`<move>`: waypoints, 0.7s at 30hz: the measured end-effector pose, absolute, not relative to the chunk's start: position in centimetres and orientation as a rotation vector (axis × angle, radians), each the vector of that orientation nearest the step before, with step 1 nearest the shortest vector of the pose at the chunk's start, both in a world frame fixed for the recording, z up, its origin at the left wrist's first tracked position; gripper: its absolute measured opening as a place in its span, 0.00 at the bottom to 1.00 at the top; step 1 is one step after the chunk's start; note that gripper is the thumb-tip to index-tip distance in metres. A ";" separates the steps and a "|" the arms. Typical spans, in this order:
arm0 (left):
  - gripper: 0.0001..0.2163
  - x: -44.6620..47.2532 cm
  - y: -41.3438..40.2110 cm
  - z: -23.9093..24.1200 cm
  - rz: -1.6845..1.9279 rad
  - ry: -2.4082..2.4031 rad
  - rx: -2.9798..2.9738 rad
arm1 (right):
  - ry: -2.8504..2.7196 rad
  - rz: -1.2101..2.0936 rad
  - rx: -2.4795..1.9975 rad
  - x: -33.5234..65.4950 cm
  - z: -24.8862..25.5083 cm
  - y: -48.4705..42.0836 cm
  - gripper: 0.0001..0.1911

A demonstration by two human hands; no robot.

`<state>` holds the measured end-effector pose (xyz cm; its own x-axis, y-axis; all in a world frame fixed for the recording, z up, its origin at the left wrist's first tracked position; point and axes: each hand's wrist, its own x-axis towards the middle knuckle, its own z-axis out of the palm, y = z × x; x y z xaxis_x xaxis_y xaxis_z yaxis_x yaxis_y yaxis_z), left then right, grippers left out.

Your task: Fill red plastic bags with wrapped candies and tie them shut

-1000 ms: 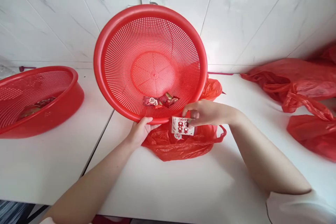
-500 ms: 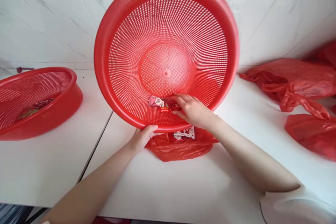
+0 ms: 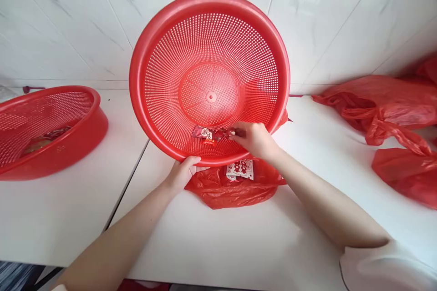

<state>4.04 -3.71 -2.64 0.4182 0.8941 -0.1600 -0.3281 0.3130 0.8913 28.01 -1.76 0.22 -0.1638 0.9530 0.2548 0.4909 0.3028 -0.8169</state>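
Note:
A large red perforated plastic basket is tilted with its mouth toward me. My left hand grips the lower left of its rim, thumb on top and fingers underneath. Inside, my right hand is closed in a pinch on a small red wrapped candy, partly covered by the fingers. Beside it on the basket's lower wall lie a pink-and-white candy packet and a small orange-red candy. Under the rim, an open red plastic bag holds a white packet with red print.
At the left stands another red basket with some wrapped items in it. Red plastic bags lie at the right on the white table. A gap runs between two tabletops. A marbled tile wall rises behind.
The basket has come lower and tilted, its top rim dropping away from the upper edge. My right hand's fingers have drawn together and moved slightly right. My left hand still holds the rim.

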 end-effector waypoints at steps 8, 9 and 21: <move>0.22 3.3 -2.9 -3.0 1.013 0.763 0.921 | -1.158 1.477 -0.952 28.0 1.2 -1.9 0.18; 0.22 3.3 -2.9 -3.0 1.021 0.762 0.916 | -1.153 1.482 -0.944 27.9 1.1 -1.8 0.19; 0.20 3.6 -2.7 -3.2 1.036 0.769 0.861 | -1.831 1.255 -0.942 27.1 1.7 -3.3 0.16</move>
